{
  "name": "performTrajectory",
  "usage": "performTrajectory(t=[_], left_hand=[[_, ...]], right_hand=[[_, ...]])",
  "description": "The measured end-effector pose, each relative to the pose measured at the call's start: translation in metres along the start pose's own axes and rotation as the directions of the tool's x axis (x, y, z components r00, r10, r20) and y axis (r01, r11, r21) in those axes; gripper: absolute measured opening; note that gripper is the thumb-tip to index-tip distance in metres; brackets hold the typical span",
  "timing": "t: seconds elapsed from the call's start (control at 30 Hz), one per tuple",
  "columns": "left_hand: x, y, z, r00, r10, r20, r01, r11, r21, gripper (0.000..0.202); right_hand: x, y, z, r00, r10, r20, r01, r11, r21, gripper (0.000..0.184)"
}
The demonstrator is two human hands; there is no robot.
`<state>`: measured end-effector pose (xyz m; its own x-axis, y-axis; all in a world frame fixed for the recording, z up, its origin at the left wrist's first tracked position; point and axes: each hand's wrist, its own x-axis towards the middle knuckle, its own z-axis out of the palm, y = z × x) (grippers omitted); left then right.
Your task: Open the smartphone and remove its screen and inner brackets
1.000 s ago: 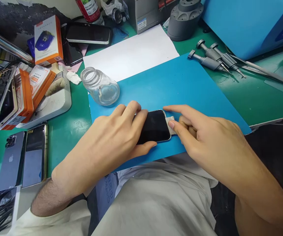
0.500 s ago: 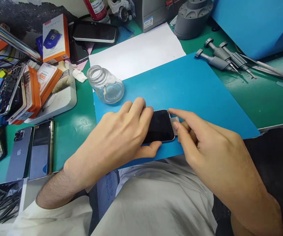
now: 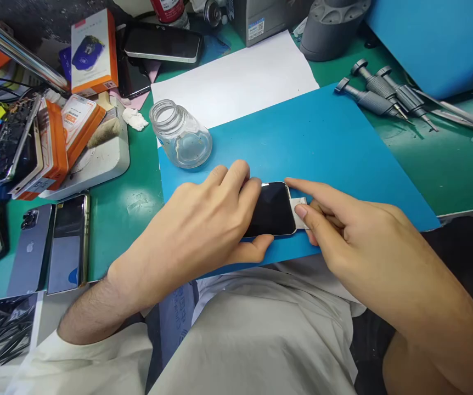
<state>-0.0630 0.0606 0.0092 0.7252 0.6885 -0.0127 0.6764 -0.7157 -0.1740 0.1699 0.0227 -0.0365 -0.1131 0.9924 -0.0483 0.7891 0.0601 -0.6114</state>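
Observation:
A smartphone [image 3: 275, 211] with a black screen lies face up on the blue mat [image 3: 302, 148]. My left hand [image 3: 215, 216] grips its left part, fingers over the far edge and thumb along the near edge, hiding that end. At the phone's right end a thin, flat, whitish piece [image 3: 299, 211] sticks out. My right hand [image 3: 343, 230] pinches this piece between thumb and curled fingers, while its index finger reaches to the phone's far right corner. Whether the piece goes under or into the phone I cannot tell.
Beyond my left hand stands an open glass jar [image 3: 182, 137], near white paper [image 3: 236, 77]. Several screwdrivers [image 3: 384, 96] lie at the back right. Phones [image 3: 31, 247], orange boxes [image 3: 94, 52] and a white device [image 3: 115, 159] crowd the left side.
The whitish piece shows a little more beyond the phone's right end, and my right hand has shifted slightly right with it. My left hand keeps its hold; the whole view has shifted a little.

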Motion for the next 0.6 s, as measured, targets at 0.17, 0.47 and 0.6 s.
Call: performTrajectory(t=[0.17,0.47,0.6], left_hand=[[0.0019,0.0021,-0.0006,1.000,0.004,0.013,-0.004,1.000,0.031,0.047],[0.0031,-0.0032,-0.0015,0.998,0.047,0.043,-0.050,0.996,0.073,0.044],[0.0036,-0.0050,-0.0013,0.997,0.077,0.030,-0.079,0.993,0.086,0.043]], right_hand=[[0.0000,-0.0007,0.0028,0.998,-0.052,-0.030,0.048,0.991,-0.125,0.048],[-0.0006,0.0003,0.0026,0.997,-0.075,-0.011,0.072,0.979,-0.192,0.048],[-0.0029,0.0010,0.0039,0.997,-0.074,-0.014,0.071,0.987,-0.147,0.048]])
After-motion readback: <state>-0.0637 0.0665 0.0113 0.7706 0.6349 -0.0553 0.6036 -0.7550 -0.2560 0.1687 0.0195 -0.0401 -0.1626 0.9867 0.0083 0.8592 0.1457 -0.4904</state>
